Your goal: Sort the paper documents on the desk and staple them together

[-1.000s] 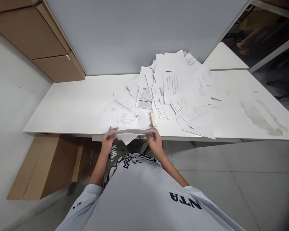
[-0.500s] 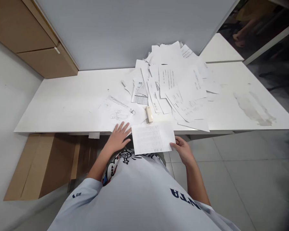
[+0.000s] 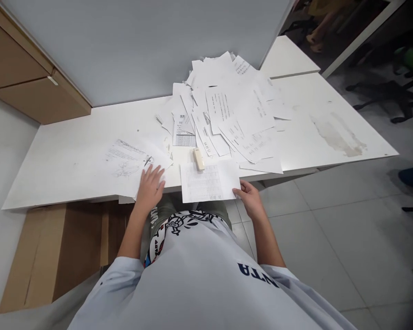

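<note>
My right hand [image 3: 249, 197] pinches the right edge of a printed sheet of paper [image 3: 206, 184], which overhangs the table's front edge. Faint rows of a table show on that sheet. My left hand [image 3: 151, 185] lies with fingers spread on the lower right part of another paper [image 3: 127, 160], printed with text, scribbles and a dark mark. A cream stapler [image 3: 198, 159] rests just beyond the held sheet. Behind it spreads a loose heap of white papers [image 3: 241, 110], overlapping at many angles.
The white table [image 3: 72, 151] has a stained patch [image 3: 339, 133] on its right. A grey panel [image 3: 141, 46] rises behind, cardboard boxes [image 3: 30, 87] stand at the back left, and an open carton [image 3: 41, 256] sits below. Another person's hands [image 3: 315, 42] show at upper right.
My left hand has moved left with the scribbled paper, away from the stapler. The held sheet has moved slightly forward over the table edge in my right hand. The view has shifted.
</note>
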`<action>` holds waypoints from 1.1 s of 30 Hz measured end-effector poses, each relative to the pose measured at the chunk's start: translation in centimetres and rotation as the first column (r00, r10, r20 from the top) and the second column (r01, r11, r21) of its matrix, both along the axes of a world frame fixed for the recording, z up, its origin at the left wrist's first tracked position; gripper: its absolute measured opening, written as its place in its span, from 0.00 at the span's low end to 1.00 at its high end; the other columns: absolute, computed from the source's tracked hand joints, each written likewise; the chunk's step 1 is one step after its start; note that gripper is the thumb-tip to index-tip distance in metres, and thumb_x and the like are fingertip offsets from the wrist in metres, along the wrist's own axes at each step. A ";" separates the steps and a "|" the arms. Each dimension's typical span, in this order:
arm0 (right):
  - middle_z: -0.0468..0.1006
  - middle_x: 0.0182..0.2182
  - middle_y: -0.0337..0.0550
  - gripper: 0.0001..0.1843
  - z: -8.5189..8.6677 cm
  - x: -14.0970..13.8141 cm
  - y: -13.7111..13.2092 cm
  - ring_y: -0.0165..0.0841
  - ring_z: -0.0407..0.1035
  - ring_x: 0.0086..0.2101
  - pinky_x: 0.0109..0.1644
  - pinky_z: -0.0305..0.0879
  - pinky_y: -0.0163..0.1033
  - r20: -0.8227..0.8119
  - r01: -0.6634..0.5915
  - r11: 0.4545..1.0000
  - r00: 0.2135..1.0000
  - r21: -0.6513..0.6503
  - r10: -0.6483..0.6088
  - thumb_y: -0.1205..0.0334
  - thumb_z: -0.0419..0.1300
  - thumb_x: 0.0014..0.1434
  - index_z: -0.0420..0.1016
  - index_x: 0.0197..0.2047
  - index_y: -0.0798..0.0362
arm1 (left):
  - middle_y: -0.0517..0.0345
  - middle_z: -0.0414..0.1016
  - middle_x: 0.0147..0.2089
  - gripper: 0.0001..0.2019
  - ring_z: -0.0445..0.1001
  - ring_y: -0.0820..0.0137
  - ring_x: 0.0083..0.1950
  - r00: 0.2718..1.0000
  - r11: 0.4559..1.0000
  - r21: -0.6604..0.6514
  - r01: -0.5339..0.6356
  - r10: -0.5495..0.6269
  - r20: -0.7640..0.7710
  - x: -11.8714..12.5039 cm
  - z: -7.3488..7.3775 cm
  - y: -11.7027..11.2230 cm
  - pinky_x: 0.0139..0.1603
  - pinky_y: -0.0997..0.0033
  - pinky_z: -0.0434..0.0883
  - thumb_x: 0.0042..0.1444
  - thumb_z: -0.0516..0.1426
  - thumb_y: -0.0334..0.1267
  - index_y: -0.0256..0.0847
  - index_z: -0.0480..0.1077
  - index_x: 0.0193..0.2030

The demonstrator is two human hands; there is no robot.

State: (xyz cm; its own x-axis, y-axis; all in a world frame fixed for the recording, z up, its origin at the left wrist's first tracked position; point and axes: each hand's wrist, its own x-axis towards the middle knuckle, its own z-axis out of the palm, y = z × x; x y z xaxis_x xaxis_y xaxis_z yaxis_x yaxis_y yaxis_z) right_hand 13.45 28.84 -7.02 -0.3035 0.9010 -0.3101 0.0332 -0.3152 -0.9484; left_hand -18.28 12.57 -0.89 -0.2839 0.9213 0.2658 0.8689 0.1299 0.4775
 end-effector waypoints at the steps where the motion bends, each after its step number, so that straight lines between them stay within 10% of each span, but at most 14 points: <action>1: 0.82 0.38 0.47 0.23 0.1 -0.5 0.3 0.40 0.74 0.39 0.40 0.68 0.41 0.009 0.003 1.000 1.000 0.018 -0.003 0.57 0.65 0.41 0.76 0.43 0.54 | 0.48 0.65 0.68 0.21 0.50 0.57 0.75 0.997 0.997 0.003 0.077 -0.077 0.004 1.3 0.5 1.8 0.74 0.43 0.43 0.67 0.47 0.44 0.43 0.65 0.63; 7: 0.81 0.40 0.47 0.27 1.4 -2.4 0.9 0.40 0.74 0.39 0.43 0.69 0.43 0.085 -0.002 0.994 0.996 0.110 -0.007 0.56 0.62 0.42 0.74 0.48 0.54 | 0.42 0.49 0.75 0.31 0.40 0.56 0.77 0.931 0.923 -0.184 0.337 -0.356 -0.083 8.3 -0.4 9.9 0.76 0.49 0.42 0.66 0.48 0.45 0.32 0.51 0.71; 13: 0.81 0.39 0.47 0.24 1.2 -3.2 -0.1 0.39 0.72 0.37 0.39 0.70 0.43 0.090 0.015 0.990 0.996 0.137 -0.028 0.57 0.59 0.44 0.74 0.46 0.54 | 0.41 0.44 0.76 0.30 0.35 0.59 0.77 0.923 0.928 -0.166 0.334 -0.357 -0.143 9.3 -3.8 10.1 0.75 0.52 0.47 0.67 0.44 0.40 0.31 0.46 0.73; 19: 0.81 0.38 0.47 0.22 3.3 -1.2 1.8 0.43 0.72 0.38 0.43 0.69 0.47 0.301 -0.164 0.918 0.952 0.362 0.051 0.57 0.55 0.45 0.76 0.44 0.54 | 0.45 0.45 0.76 0.28 0.36 0.57 0.77 0.923 0.922 -0.159 0.353 -0.371 -0.104 8.4 -1.2 10.1 0.74 0.46 0.47 0.69 0.42 0.44 0.38 0.49 0.73; 22: 0.81 0.37 0.46 0.21 7.7 4.0 1.7 0.45 0.72 0.37 0.41 0.68 0.47 0.527 -0.324 0.816 0.849 0.479 0.028 0.59 0.55 0.50 0.78 0.47 0.49 | 0.47 0.40 0.77 0.26 0.30 0.54 0.77 0.944 0.953 0.022 0.302 -0.296 -0.146 8.1 0.6 6.9 0.74 0.42 0.46 0.69 0.44 0.44 0.41 0.53 0.72; 25: 0.81 0.37 0.48 0.20 12.3 9.9 1.5 0.48 0.73 0.36 0.38 0.68 0.50 0.632 -0.229 0.826 0.752 0.516 -0.187 0.54 0.58 0.53 0.77 0.49 0.45 | 0.46 0.48 0.75 0.24 0.34 0.52 0.77 0.975 0.965 0.190 0.180 -0.149 -0.167 7.7 -0.6 0.6 0.73 0.40 0.48 0.67 0.46 0.38 0.42 0.59 0.69; 29: 0.79 0.41 0.52 0.17 15.1 12.3 5.2 0.53 0.73 0.44 0.40 0.65 0.57 0.626 -0.130 0.806 0.704 0.577 -0.334 0.54 0.58 0.58 0.77 0.51 0.40 | 0.46 0.58 0.72 0.22 0.38 0.52 0.77 0.982 0.972 0.146 -0.183 0.189 -0.027 7.5 -7.4 -9.1 0.72 0.37 0.49 0.64 0.45 0.32 0.41 0.68 0.62; 33: 0.79 0.41 0.55 0.18 13.6 6.7 14.9 0.48 0.75 0.44 0.39 0.68 0.51 0.346 0.082 0.837 0.885 0.542 -0.311 0.57 0.63 0.55 0.79 0.47 0.55 | 0.49 0.67 0.66 0.22 0.49 0.54 0.75 0.893 0.920 -0.088 -0.382 0.392 0.222 8.1 -14.4 -16.0 0.70 0.40 0.58 0.62 0.45 0.33 0.44 0.72 0.57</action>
